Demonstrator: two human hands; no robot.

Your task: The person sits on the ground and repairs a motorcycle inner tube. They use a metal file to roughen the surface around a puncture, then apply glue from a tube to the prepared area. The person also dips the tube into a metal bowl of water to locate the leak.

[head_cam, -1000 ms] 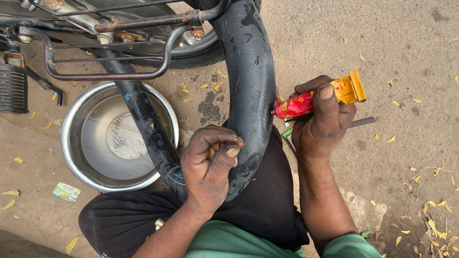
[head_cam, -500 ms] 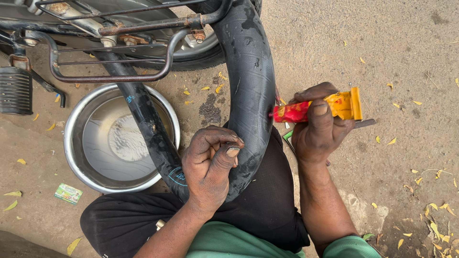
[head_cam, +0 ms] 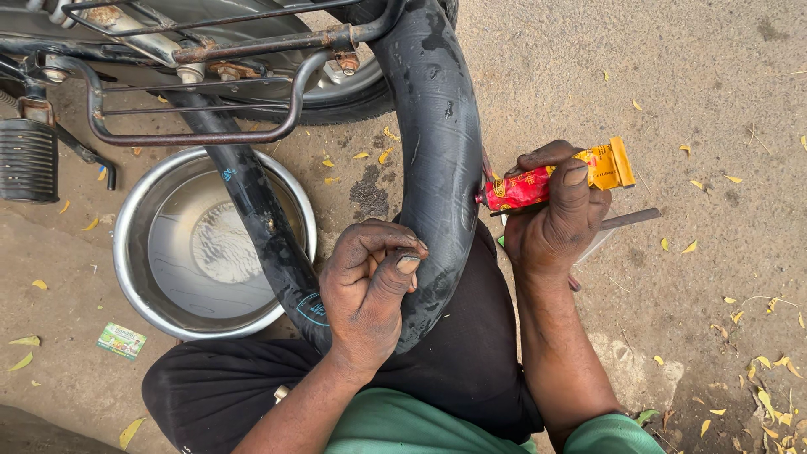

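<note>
A black rubber inner tube [head_cam: 437, 143] loops from the motorcycle down over my knee. My left hand [head_cam: 370, 290] grips the tube's lower bend, thumb pressed on the rubber. In my right hand [head_cam: 559, 223] is a red and yellow glue tube [head_cam: 551, 178], squeezed between thumb and fingers. Its nozzle touches the right side of the inner tube.
A steel basin [head_cam: 134, 244] of water sits on the ground to the left, with part of the inner tube across it. The motorcycle's frame and footrest [head_cam: 29, 160] fill the top left. A metal tool [head_cam: 626, 220] lies under my right hand. Yellow leaves dot the dirt.
My right hand has lowered slightly and brought the glue tube's nozzle against the inner tube. The left hand keeps its grip.
</note>
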